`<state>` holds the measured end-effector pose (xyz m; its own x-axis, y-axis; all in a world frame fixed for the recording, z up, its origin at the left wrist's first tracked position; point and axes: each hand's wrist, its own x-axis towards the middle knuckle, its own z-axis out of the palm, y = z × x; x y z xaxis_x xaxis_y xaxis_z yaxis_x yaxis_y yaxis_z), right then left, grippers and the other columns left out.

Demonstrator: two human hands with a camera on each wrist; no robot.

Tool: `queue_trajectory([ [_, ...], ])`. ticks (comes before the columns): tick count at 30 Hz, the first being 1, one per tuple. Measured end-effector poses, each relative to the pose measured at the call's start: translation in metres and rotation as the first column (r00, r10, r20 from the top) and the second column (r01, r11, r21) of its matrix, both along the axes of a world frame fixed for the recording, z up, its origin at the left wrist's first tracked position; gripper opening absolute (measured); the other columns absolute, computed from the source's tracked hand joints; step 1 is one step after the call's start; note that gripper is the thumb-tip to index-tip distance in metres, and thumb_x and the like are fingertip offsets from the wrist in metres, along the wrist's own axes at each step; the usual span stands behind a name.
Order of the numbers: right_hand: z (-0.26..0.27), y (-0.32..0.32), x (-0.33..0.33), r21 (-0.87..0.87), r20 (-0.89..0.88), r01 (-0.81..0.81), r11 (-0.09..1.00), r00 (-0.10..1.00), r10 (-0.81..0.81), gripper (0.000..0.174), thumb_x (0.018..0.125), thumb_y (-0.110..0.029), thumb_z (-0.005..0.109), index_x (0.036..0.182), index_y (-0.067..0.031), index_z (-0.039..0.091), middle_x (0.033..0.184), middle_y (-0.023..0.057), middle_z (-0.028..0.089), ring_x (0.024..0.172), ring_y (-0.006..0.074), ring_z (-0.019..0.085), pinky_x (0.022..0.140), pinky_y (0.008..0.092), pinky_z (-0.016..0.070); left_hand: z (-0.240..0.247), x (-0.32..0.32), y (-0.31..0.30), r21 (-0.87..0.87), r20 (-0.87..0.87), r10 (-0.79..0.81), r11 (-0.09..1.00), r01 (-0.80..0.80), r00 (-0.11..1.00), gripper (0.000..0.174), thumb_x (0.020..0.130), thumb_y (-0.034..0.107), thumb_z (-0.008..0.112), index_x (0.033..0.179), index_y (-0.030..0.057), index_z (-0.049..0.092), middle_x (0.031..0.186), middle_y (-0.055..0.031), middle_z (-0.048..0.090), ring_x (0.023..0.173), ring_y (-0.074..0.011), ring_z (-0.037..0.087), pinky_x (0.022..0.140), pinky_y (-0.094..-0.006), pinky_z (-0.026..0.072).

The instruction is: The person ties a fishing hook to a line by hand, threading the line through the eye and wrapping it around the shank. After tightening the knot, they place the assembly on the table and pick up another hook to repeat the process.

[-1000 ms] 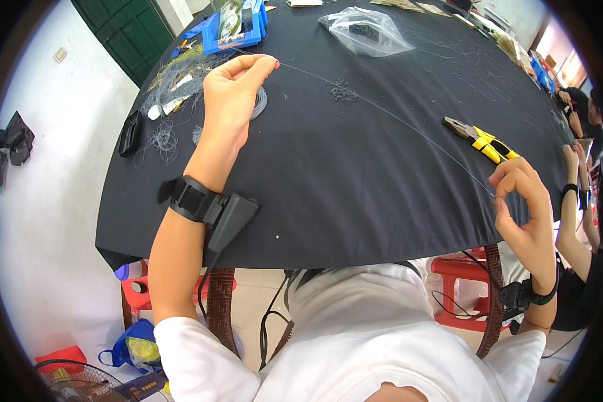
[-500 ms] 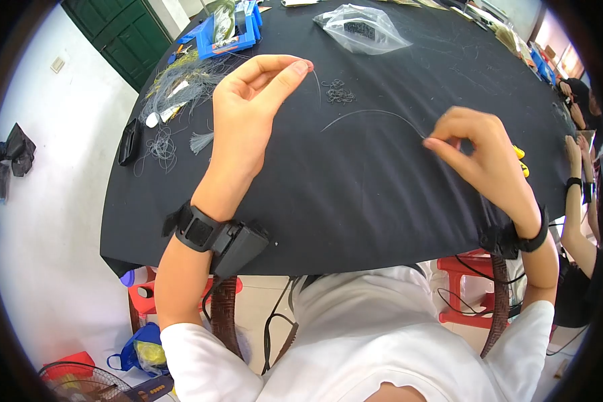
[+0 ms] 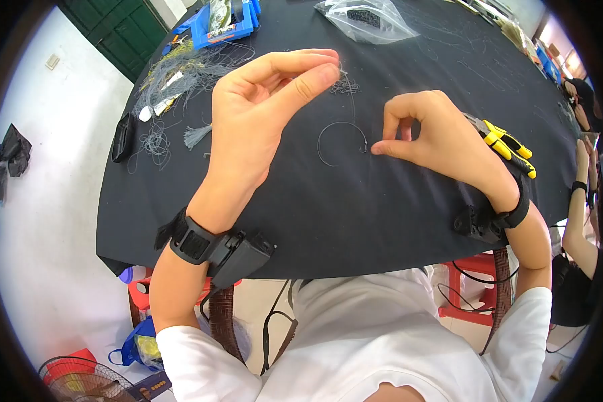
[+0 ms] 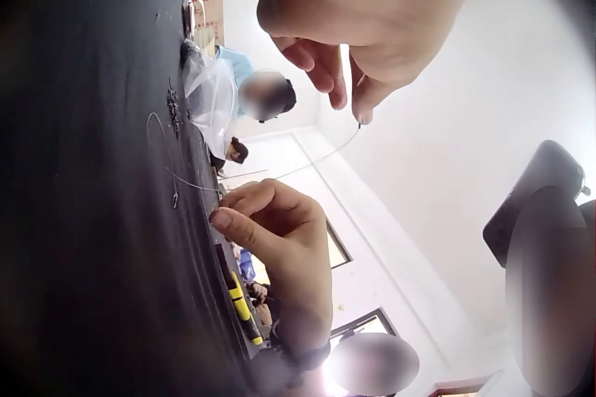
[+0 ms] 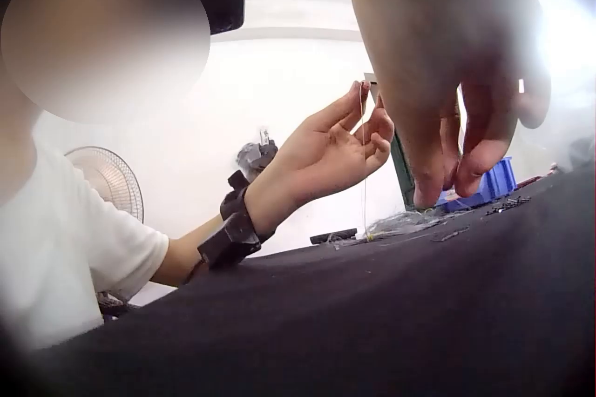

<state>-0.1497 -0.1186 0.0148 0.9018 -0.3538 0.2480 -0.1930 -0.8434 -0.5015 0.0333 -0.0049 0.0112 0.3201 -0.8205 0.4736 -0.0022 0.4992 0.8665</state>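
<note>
My left hand (image 3: pixel 254 114) is raised over the table and pinches a thin grey line (image 4: pixel 321 160) between thumb and fingertips. The line hangs down and curls into a wide loop (image 3: pixel 319 137), with a small dark knotted bit (image 3: pixel 365 148) on it. My right hand (image 3: pixel 435 137) is bent toward the loop, its thumb tip right beside the knotted bit in the head view. In the left wrist view the right hand (image 4: pixel 284 243) has thumb and forefinger slightly apart, with the line crossing close to them. Yellow-handled pliers (image 3: pixel 509 144) lie behind the right wrist.
A black cloth (image 3: pixel 301 214) covers the table. Loose line tangles (image 3: pixel 181 87) and a blue bin (image 3: pixel 224 30) lie at the back left. A clear plastic bag (image 3: pixel 395 27) and a small dark tangle (image 3: pixel 347 84) lie toward the back. Other people sit at the right.
My right hand has come left from beside the pliers toward the left hand. The line, taut between both hands a second ago, now hangs slack and curled. The left hand has moved right.
</note>
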Motion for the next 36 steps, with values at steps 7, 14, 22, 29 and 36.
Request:
queue_trajectory([
  [7,0.023,0.02,0.004,0.711,0.287,-0.155,0.686,0.955,-0.082,0.019,0.083,-0.016,0.061,0.092,-0.0003,0.055,0.09,0.0089,0.064,0.059,0.0095,0.058,0.045,0.0181,0.0387,0.004,-0.006,0.003,-0.081,0.075,-0.023,0.996,0.029,0.997,0.014,0.074,-0.004,0.066,0.088,-0.0018,0.067,0.1,-0.0129,0.062,0.088,-0.0156,0.06,0.079,-0.0255,0.049],
  [14,0.007,0.027,0.006,0.715,0.44,-0.328,0.618,0.898,-0.032,0.012,0.087,-0.008,0.054,0.098,-0.0024,0.053,0.092,0.0057,0.058,0.071,0.0081,0.057,0.055,0.0189,0.0426,0.003,-0.008,0.004,-0.083,0.252,-0.018,0.996,0.04,0.968,0.019,0.07,-0.006,0.068,0.087,0.0,0.068,0.098,-0.0123,0.063,0.091,-0.0165,0.059,0.081,-0.0266,0.0469],
  [22,0.006,0.029,0.002,0.544,0.46,-0.223,0.809,0.885,-0.066,0.008,0.084,-0.002,0.054,0.091,-0.0014,0.053,0.074,-0.004,0.049,0.065,-0.0003,0.041,0.055,0.0166,0.0316,0.0,-0.012,0.002,-0.042,0.297,0.023,0.999,-0.011,0.954,0.017,0.071,0.004,0.071,0.088,0.0034,0.068,0.093,-0.0053,0.066,0.087,-0.0109,0.058,0.073,-0.0228,0.0394],
  [29,0.006,0.03,0.0,0.482,0.433,-0.103,0.87,0.891,-0.134,0.004,0.081,-0.002,0.057,0.085,-0.0003,0.056,0.056,-0.0103,0.032,0.05,-0.0027,0.027,0.047,0.0154,0.021,-0.004,-0.011,0.001,-0.009,0.274,0.0,1.0,0.002,0.962,0.016,0.071,0.006,0.072,0.086,0.0039,0.067,0.091,-0.0033,0.066,0.086,-0.0091,0.057,0.071,-0.0222,0.0365],
  [36,0.003,0.024,0.0,0.525,0.403,-0.134,0.841,0.909,-0.107,0.01,0.081,-0.003,0.058,0.09,0.0003,0.058,0.06,-0.0082,0.041,0.055,-0.0015,0.033,0.051,0.016,0.0255,-0.005,-0.009,0.004,0.012,0.417,-0.056,0.998,0.056,0.907,0.012,0.078,-0.002,0.063,0.09,-0.0006,0.062,0.099,-0.0098,0.061,0.089,-0.0124,0.056,0.078,-0.0242,0.0438],
])
